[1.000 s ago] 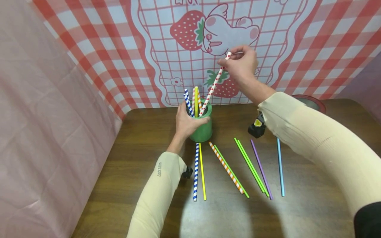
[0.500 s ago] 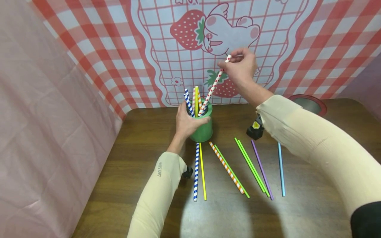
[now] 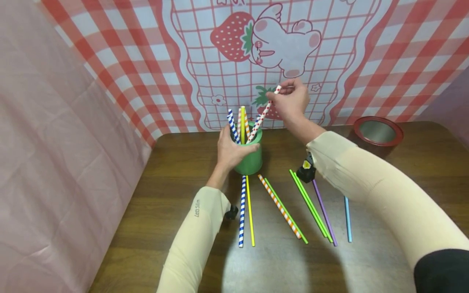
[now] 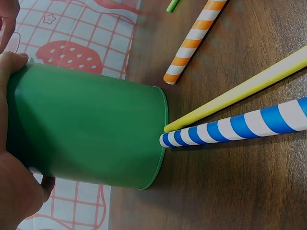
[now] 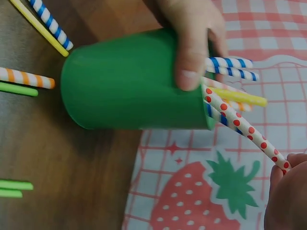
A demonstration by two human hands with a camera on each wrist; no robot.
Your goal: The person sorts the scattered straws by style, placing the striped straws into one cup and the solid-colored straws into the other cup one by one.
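In the head view, my left hand [image 3: 230, 152] grips the green cup [image 3: 253, 160] at its upper left side, thumb across the front. My right hand [image 3: 293, 101] pinches the top end of a white paper straw with red dots [image 3: 265, 110]. That straw leans to the right, its lower part inside the cup. Blue-striped straws [image 3: 233, 126], a yellow straw [image 3: 243, 124] and pink- and orange-striped ones stand in the cup too. The right wrist view shows the left thumb [image 5: 188, 72] over the cup near its rim. The straws' lower ends are hidden inside.
On the wooden table in front of the cup lie a blue-striped straw [image 3: 242, 211], a yellow straw [image 3: 250, 215], an orange-striped straw [image 3: 280, 207], several green straws [image 3: 311, 205], a purple straw [image 3: 324, 211] and a light blue straw [image 3: 348, 219]. A red-rimmed container [image 3: 379, 144] stands back right.
My right hand has come down and slightly left, and the dotted straw sits deeper in the cup. The left hand and the cup have stayed nearly still.
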